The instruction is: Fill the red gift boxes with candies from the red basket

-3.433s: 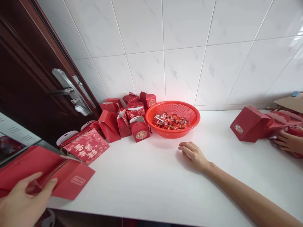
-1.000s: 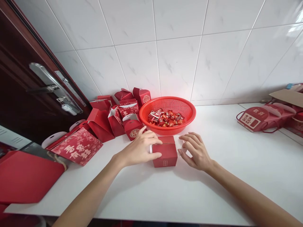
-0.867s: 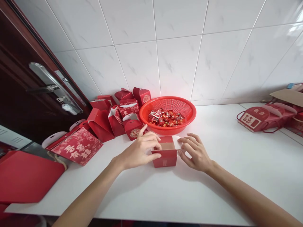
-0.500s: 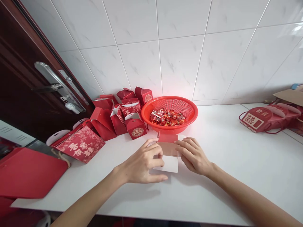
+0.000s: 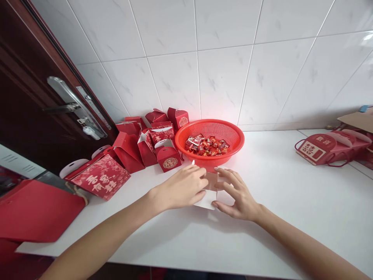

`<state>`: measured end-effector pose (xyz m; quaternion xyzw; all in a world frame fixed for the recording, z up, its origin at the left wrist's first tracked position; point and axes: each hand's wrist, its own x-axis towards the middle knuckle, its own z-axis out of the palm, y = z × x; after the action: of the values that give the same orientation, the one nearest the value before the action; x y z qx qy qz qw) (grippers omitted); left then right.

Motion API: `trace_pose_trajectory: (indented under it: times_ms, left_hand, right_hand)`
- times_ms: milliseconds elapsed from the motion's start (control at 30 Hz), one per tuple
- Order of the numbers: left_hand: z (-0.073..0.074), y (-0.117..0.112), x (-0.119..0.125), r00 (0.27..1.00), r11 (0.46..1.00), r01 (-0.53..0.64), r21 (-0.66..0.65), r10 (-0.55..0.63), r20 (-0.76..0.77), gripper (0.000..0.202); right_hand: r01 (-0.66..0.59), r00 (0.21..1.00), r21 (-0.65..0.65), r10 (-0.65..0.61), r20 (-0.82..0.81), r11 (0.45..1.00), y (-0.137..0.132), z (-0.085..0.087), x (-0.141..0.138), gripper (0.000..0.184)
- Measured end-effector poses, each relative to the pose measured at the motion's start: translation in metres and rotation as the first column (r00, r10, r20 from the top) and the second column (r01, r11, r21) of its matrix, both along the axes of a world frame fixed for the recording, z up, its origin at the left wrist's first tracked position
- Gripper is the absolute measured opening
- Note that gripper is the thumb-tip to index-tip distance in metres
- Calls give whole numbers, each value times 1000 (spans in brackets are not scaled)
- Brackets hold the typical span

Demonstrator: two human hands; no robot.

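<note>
A small paper box, partly unfolded, lies on the white table in front of the colander, with its pale inside facing up. My left hand is curled over its left side, the fingers bent and pressed onto the card. At the right side is my right hand, its fingers and thumb apart around a side flap and touching the edges. A white flap points toward me. Both hands cover parts of the box. Just behind it stands a red plastic colander with several wrapped candies inside.
Several folded red gift boxes stand left of the colander. A larger printed box and a plain red one are further left. At the right lies a red box with cords. A dark door borders the left; a tiled wall is behind.
My left hand has moved up and its fingers have curled over the box's left side. My right hand's fingers have spread, its thumb now at the front flap. The view has shifted slightly.
</note>
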<state>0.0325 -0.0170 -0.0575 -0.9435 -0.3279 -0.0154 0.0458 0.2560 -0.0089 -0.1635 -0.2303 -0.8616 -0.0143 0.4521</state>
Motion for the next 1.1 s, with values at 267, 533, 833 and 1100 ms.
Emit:
trace_pose_trajectory:
  times_ms: [267, 533, 833, 1100]
  left_hand:
    - [16, 2, -3, 975, 970, -219, -106, 220, -1, 53]
    - [13, -14, -14, 935, 910, -352, -220, 354, -29, 77]
    - [11, -1, -22, 935, 866, -339, -368, 354, -30, 90]
    - [-1, 4, -24, 933, 862, -310, -400, 358, 48, 89]
  right_hand:
    - [-137, 991, -107, 137, -4, 985, -1, 4, 4, 23]
    - [-266, 964, -70, 263, -49, 961, -4, -3, 0, 28]
    - [-264, 963, -50, 260, -62, 963, -5, -6, -5, 29]
    - [-156, 988, 55, 156, -1, 986, -4, -6, -5, 27]
